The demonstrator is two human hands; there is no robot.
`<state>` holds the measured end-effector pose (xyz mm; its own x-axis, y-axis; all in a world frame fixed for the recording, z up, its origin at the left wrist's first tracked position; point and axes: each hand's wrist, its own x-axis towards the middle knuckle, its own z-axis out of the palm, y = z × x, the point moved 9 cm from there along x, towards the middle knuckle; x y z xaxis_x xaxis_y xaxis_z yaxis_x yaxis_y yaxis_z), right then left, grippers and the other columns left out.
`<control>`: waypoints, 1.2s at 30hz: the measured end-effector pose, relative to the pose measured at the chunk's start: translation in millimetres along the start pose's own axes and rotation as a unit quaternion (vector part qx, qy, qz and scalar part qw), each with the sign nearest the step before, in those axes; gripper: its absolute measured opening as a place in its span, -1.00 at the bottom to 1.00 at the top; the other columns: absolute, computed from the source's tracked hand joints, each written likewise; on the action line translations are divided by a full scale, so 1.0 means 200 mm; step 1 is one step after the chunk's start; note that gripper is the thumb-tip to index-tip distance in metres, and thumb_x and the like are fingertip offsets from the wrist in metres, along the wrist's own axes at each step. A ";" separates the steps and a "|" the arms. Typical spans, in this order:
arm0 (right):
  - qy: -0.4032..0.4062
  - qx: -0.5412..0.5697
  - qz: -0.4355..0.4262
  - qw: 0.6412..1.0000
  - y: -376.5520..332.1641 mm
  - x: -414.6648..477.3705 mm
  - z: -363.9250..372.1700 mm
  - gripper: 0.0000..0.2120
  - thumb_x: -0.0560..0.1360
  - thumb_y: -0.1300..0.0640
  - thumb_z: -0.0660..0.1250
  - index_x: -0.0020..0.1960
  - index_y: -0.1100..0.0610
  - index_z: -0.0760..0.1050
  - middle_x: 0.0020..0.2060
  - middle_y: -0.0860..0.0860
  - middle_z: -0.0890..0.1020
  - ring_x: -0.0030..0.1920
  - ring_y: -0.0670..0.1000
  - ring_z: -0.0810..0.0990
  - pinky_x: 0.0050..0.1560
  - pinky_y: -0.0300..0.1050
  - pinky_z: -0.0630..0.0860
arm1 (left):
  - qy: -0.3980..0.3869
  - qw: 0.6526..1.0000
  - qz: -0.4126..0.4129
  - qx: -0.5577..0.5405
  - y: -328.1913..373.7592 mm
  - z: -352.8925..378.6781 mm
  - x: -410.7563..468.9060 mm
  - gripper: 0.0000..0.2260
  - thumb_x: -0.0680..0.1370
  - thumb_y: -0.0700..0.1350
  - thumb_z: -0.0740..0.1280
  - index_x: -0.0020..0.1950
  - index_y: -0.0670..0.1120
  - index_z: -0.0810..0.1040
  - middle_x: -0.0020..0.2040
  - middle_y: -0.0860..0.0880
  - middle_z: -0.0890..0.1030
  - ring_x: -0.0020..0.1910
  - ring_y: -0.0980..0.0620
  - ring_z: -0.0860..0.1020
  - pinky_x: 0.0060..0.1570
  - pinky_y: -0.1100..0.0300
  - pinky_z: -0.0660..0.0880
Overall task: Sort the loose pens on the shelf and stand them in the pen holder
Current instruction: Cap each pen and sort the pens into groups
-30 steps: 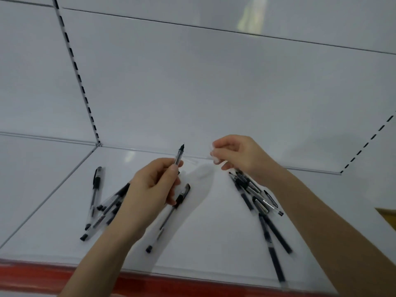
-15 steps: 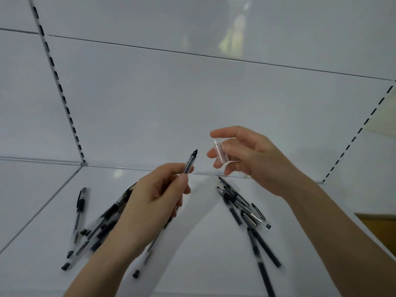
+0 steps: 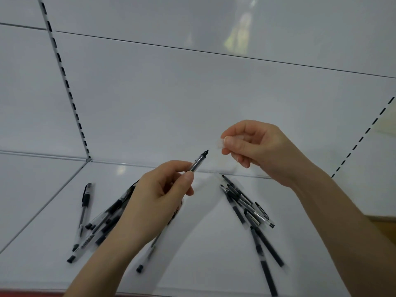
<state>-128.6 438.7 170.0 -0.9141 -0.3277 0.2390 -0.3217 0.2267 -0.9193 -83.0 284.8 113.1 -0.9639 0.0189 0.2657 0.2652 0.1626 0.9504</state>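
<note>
Head view, looking down onto a white shelf [image 3: 214,271] with a white back panel [image 3: 192,103] behind it. Left hand [image 3: 158,200] grips one black pen [image 3: 198,161], thumb and fingers curled round the barrel, held above the shelf. The tip end points up and to the right, toward the right hand [image 3: 263,151]. Right hand is raised too, thumb and forefinger pinching a small clear plastic piece [image 3: 220,144], other fingers curled in. Pen tip and clear piece are near each other but apart.

Loose pens lie flat on the shelf in two groups. Left pile [image 3: 102,226] is a crossed bunch of black-and-clear pens partly hidden behind the left hand, and one single pen [image 3: 85,206] lies just beside it on the far left. Another pen [image 3: 147,254] sticks out below the left wrist, end cap toward the camera. Right pile [image 3: 246,204] fans out under the right forearm – two longer pens [image 3: 265,254] at its near end are blurred.

Slotted upright strip [image 3: 64,78] runs down the back panel at left, and a second slotted strip [image 3: 364,136] shows at right. Red shelf edge [image 3: 32,294] is just visible at the bottom left.
</note>
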 end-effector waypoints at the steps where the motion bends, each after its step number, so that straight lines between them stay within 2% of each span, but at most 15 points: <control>1: -0.005 -0.006 -0.003 1.000 -0.01 0.00 0.00 -0.91 0.44 0.24 0.34 -0.19 0.08 0.56 -0.40 -0.02 0.62 -0.46 -0.14 0.45 -0.45 -0.33 0.40 | -0.002 1.000 0.000 0.002 0.00 0.00 0.00 -0.88 0.51 -0.15 0.26 -0.09 0.04 0.57 -0.39 0.10 0.60 -0.52 0.12 0.37 -0.50 0.35 0.36; 9: -0.085 -0.091 0.004 0.992 -0.02 0.00 0.06 -0.91 0.43 0.21 0.36 -0.20 0.04 0.57 -0.40 -0.10 0.56 -0.44 -0.16 0.46 -0.38 -0.31 0.43 | -0.025 0.999 0.014 0.039 0.01 0.04 0.00 -0.87 0.50 -0.13 0.26 -0.12 0.08 0.57 -0.42 0.16 0.59 -0.53 0.20 0.38 -0.47 0.41 0.33; 13: -0.125 -0.122 0.018 0.985 0.00 -0.01 0.13 -0.92 0.45 0.21 0.35 -0.15 0.05 0.57 -0.47 -0.18 0.53 -0.45 -0.20 0.46 -0.34 -0.32 0.45 | -0.043 0.999 0.001 0.028 -0.02 0.07 -0.01 -0.85 0.49 -0.18 0.29 -0.02 0.01 0.60 -0.39 0.11 0.58 -0.48 0.20 0.42 -0.43 0.38 0.37; 15: -0.103 -0.097 0.011 0.990 -0.01 -0.01 0.12 -0.89 0.45 0.24 0.35 -0.09 0.06 0.54 -0.40 -0.13 0.56 -0.43 -0.20 0.49 -0.34 -0.31 0.47 | -0.057 0.998 -0.015 -0.010 -0.04 0.08 -0.02 -0.84 0.48 -0.24 0.30 0.00 -0.06 0.61 -0.40 0.06 0.55 -0.48 0.18 0.45 -0.43 0.35 0.40; 18: -0.044 -0.040 -0.004 0.998 0.00 0.01 0.08 -0.85 0.42 0.27 0.37 -0.05 0.09 0.52 -0.36 -0.05 0.58 -0.39 -0.15 0.54 -0.36 -0.30 0.48 | -0.056 0.997 -0.023 -0.040 -0.05 0.08 -0.02 -0.90 0.49 -0.24 0.30 -0.12 -0.13 0.61 -0.44 0.00 0.54 -0.47 0.12 0.47 -0.42 0.33 0.42; 21: 0.001 -0.023 -0.032 0.999 0.01 0.01 0.09 -0.90 0.48 0.25 0.31 -0.03 0.12 0.54 -0.29 0.03 0.60 -0.36 -0.13 0.55 -0.36 -0.30 0.50 | -0.043 0.997 -0.034 -0.056 -0.06 0.07 -0.02 -0.88 0.51 -0.20 0.27 -0.13 -0.10 0.61 -0.35 -0.04 0.61 -0.45 0.10 0.53 -0.45 0.30 0.45; 24: 0.061 -0.041 -0.060 0.995 0.02 -0.01 0.08 -0.85 0.56 0.21 0.19 0.00 0.09 0.54 -0.25 0.06 0.61 -0.34 -0.14 0.53 -0.34 -0.30 0.49 | -0.025 0.998 -0.026 -0.046 -0.07 0.08 -0.03 -0.86 0.53 -0.19 0.24 -0.10 -0.05 0.59 -0.45 0.02 0.55 -0.53 0.11 0.43 -0.52 0.32 0.37; 28: 0.131 -0.045 -0.098 0.985 0.05 -0.03 0.09 -0.84 0.57 0.21 0.18 -0.01 0.08 0.53 -0.36 -0.05 0.55 -0.39 -0.15 0.51 -0.36 -0.32 0.46 | 0.025 0.999 0.003 -0.025 -0.09 0.07 -0.03 -0.84 0.53 -0.18 0.25 -0.14 0.01 0.60 -0.51 0.09 0.49 -0.50 0.16 0.37 -0.46 0.38 0.32; 32: 0.141 -0.031 -0.096 0.985 0.10 -0.03 0.12 -0.83 0.57 0.23 0.18 0.03 0.12 0.54 -0.37 -0.08 0.54 -0.42 -0.16 0.51 -0.37 -0.35 0.46 | 0.040 0.999 0.024 0.008 -0.11 0.09 -0.04 -0.83 0.53 -0.19 0.24 -0.13 0.04 0.58 -0.47 0.11 0.51 -0.45 0.12 0.41 -0.38 0.22 0.36; 33: 0.135 -0.026 -0.092 0.986 0.11 -0.03 0.12 -0.84 0.57 0.23 0.18 0.03 0.12 0.53 -0.36 -0.07 0.54 -0.41 -0.17 0.51 -0.37 -0.34 0.46 | 0.041 0.999 0.024 0.015 -0.12 0.09 -0.04 -0.83 0.53 -0.19 0.24 -0.13 0.03 0.58 -0.46 0.11 0.52 -0.45 0.14 0.42 -0.37 0.23 0.38; 36: 0.088 -0.002 -0.051 0.995 0.19 -0.01 0.11 -0.84 0.57 0.22 0.17 0.04 0.09 0.51 -0.27 0.04 0.59 -0.37 -0.15 0.56 -0.33 -0.29 0.51 | 0.037 0.996 0.030 0.072 -0.15 0.08 0.00 -0.84 0.52 -0.18 0.26 -0.19 0.04 0.56 -0.46 0.14 0.55 -0.50 0.19 0.44 -0.43 0.42 0.33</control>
<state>-133.9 427.5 127.9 -0.9053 -0.1835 0.3831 -0.4163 0.2042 -0.8860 -90.8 295.6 81.7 -0.9406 -0.0385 0.3374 0.3108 0.3032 0.9008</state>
